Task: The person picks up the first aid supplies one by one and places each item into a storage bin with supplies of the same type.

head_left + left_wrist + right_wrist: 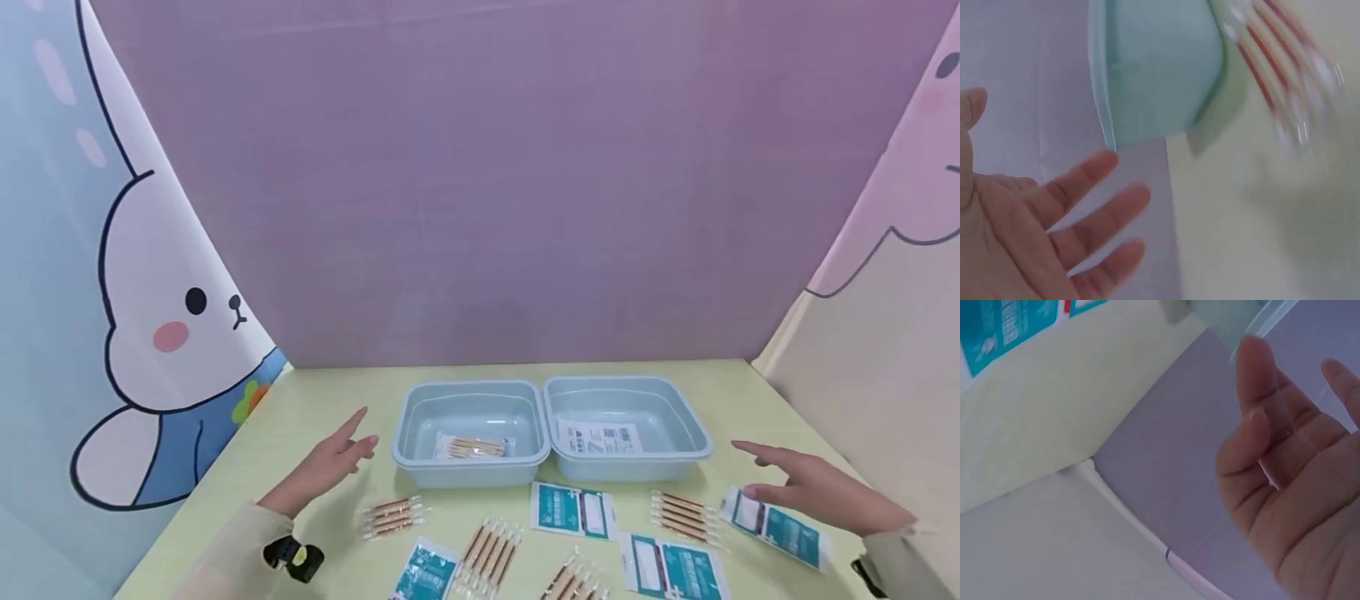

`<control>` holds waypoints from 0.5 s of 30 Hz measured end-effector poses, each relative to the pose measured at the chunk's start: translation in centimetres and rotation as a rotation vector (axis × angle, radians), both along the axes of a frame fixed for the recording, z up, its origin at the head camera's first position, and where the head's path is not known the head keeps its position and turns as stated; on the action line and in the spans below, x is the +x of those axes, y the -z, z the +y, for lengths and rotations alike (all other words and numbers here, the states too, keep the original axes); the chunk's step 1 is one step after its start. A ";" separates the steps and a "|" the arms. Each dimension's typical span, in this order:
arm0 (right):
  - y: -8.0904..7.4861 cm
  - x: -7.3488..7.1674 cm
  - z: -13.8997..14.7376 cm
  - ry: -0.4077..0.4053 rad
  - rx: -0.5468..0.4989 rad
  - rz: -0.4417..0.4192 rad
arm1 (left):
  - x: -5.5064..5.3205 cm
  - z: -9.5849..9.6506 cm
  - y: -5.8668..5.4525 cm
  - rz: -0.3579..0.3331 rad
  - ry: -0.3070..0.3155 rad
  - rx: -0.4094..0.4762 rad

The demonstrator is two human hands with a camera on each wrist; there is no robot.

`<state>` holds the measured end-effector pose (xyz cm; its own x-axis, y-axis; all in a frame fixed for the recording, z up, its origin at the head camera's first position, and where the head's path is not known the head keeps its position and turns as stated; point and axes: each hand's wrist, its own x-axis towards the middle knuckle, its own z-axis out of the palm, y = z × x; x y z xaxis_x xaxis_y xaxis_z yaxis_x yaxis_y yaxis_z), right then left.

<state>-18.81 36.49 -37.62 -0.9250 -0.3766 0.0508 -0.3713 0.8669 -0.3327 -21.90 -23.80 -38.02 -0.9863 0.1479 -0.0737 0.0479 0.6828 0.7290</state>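
Note:
My left hand (330,467) hovers with fingers relaxed and nothing in them, left of a pale blue plastic basin (471,477). In the left wrist view, the fingers (1094,228) look loosely spread. Nearest below is a bundle of brown liquid-filled swabs (392,517). My right hand (817,492) is also free, above a teal-and-white packet (787,533) at the right, its index finger pointing toward a second blue basin (637,468). A clear pack of wooden cotton swabs (477,448) lies in the left basin; a white printed packet (600,437) lies in the right one.
Along the front lie more brown swab bundles (489,557) and several teal packets (573,510). The basins stand side by side near the purple back wall (510,200). Cartoon-printed panels (180,358) border the table on both sides.

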 end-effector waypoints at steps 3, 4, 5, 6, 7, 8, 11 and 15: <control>0.1 0.0 -0.8 -0.084 -0.066 -0.089 | -0.1 -0.1 0.0 -0.106 -0.019 0.136; 0.2 0.0 -1.1 -0.112 -0.090 -0.113 | -0.1 0.0 0.0 -0.138 -0.027 0.158; 0.2 0.1 -1.5 -0.138 -0.118 -0.139 | -0.2 0.0 0.0 -0.163 -0.026 0.177; 0.2 0.1 -1.9 -0.158 -0.155 -0.170 | -0.2 0.1 0.1 -0.185 -0.024 0.191; 0.3 0.2 -2.3 -0.180 -0.183 -0.182 | -0.3 0.2 0.2 -0.204 -0.026 0.201; 0.4 0.3 -2.7 -0.204 -0.218 -0.199 | -0.3 0.4 0.3 -0.221 -0.027 0.209; 0.8 0.5 -4.2 -0.304 -0.318 -0.229 | -0.5 0.7 0.8 -0.251 -0.047 0.238; 1.5 0.5 -6.5 -0.468 -0.404 -0.295 | -0.8 1.2 1.4 -0.244 -0.078 0.266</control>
<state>-18.31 29.95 -39.15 -0.6659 -0.7448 0.0421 -0.5207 0.4236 -0.7412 -22.73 -22.57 -39.43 -0.9534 0.1183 -0.2776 -0.1945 0.4622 0.8652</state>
